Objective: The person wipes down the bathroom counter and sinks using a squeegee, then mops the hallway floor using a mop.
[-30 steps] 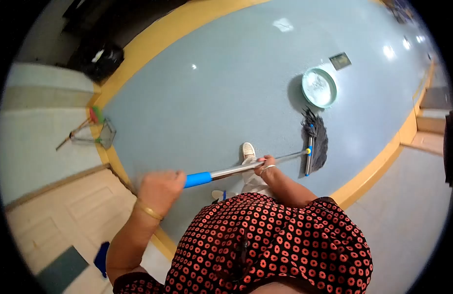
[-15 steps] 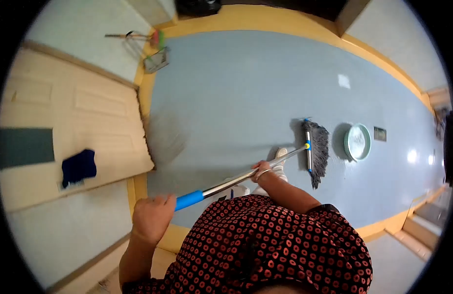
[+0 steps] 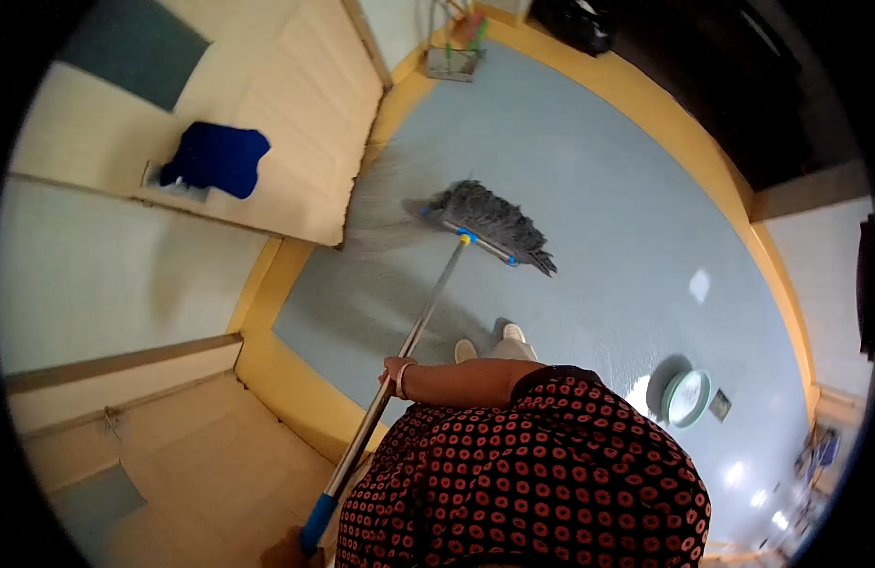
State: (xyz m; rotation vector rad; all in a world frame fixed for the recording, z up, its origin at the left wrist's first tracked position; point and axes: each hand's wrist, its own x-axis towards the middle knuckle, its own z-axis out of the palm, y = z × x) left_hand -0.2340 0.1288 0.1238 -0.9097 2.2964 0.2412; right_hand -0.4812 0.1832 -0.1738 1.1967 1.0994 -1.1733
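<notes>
A mop with a metal pole (image 3: pixel 362 440) slants up from the lower left. Its grey string head (image 3: pixel 494 220) lies spread on the blue-grey floor, beyond my shoes. My right hand (image 3: pixel 397 373), with a bangle at the wrist, is wrapped round the middle of the pole. At the bottom edge my left hand (image 3: pixel 291 551) is dim and partly cut off, closed at the pole's blue grip (image 3: pixel 318 523). Far to the right of the mop head, a pale green basin (image 3: pixel 686 399) with whitish liquid stands on the floor.
A cream door (image 3: pixel 305 104) with a dark blue cloth (image 3: pixel 220 159) is at the upper left. A dustpan (image 3: pixel 452 64) stands by the wall at the top. Yellow edging (image 3: pixel 683 142) borders the floor. A small dark square (image 3: pixel 720 405) lies beside the basin.
The view has turned toward the door. The mop head has swung away from beside the basin to the floor near the door. Both hands have kept hold of the pole.
</notes>
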